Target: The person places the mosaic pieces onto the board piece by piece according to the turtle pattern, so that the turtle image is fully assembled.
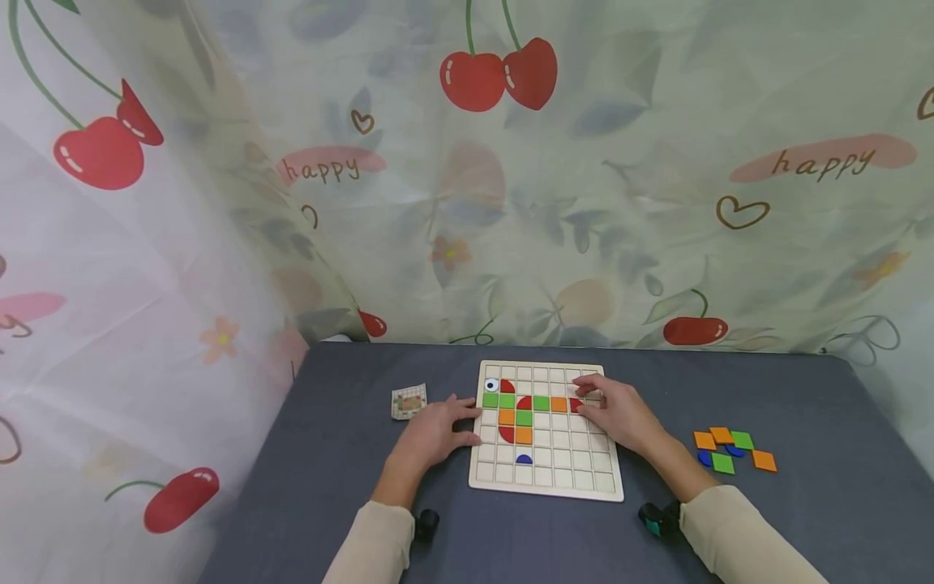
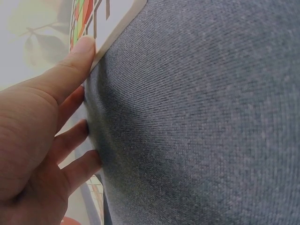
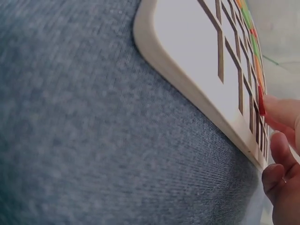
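A pale wooden grid board (image 1: 576, 468) lies on the table between both hands. My left hand (image 1: 432, 432) rests at its left edge with fingers spread; in the left wrist view the thumb (image 2: 77, 58) touches the board's rim. Over the board's right side is my right hand (image 1: 626, 415), its thumb tip against a red quarter-round tile (image 1: 574, 404) at the right end of a row. That row also has an orange tile (image 1: 559, 404) and a green tile (image 1: 541, 403). A round eye tile (image 1: 492, 385) sits upper left, and a blue half-round tile (image 1: 524, 459) lies lower down.
Loose orange, green and blue tiles (image 1: 723, 463) lie in a group right of the board. A small stack of picture cards (image 1: 409, 401) is beyond the left hand. Behind the dark table (image 1: 350, 365) hangs a cherry-print curtain (image 1: 620, 203).
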A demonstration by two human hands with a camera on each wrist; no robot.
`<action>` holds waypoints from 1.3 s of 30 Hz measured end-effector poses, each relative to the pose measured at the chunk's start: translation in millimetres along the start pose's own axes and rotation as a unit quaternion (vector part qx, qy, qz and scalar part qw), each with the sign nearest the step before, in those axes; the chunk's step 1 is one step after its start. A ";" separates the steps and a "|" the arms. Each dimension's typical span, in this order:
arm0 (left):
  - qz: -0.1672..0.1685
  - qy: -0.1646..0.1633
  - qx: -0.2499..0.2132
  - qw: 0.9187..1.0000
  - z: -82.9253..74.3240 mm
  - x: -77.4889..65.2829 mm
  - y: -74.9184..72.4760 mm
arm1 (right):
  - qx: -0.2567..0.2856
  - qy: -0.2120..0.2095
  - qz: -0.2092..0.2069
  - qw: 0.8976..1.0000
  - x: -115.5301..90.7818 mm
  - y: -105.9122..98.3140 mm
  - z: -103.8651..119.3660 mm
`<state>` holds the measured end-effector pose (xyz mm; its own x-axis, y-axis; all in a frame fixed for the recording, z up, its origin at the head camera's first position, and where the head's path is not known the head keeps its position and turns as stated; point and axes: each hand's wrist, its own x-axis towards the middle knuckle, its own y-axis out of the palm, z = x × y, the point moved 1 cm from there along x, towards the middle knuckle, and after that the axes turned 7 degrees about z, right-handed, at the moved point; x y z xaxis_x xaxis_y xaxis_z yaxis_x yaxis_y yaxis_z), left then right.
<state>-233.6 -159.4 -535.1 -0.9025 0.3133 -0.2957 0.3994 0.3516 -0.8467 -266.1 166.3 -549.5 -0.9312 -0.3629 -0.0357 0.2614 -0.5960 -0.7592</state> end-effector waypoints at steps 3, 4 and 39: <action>0.000 -0.001 0.000 1.000 -0.2 -0.4 0.1 | 0.006 -0.007 -0.007 1.000 0.1 -0.2 -0.8; 0.000 -0.001 0.000 1.000 -0.4 -0.6 0.0 | 0.006 -0.009 -0.008 1.000 0.5 0.1 -1.1; 0.007 -0.007 -0.006 1.000 -6.5 -1.4 -6.3 | -0.259 0.015 -0.015 0.966 -49.1 -21.7 -8.9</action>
<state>-233.8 -156.3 -526.5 -0.8987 0.3066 -0.3136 0.4141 0.3575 -0.8371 -228.3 203.4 -537.1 -0.9452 -0.3257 -0.0207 0.0786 -0.1656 -0.9831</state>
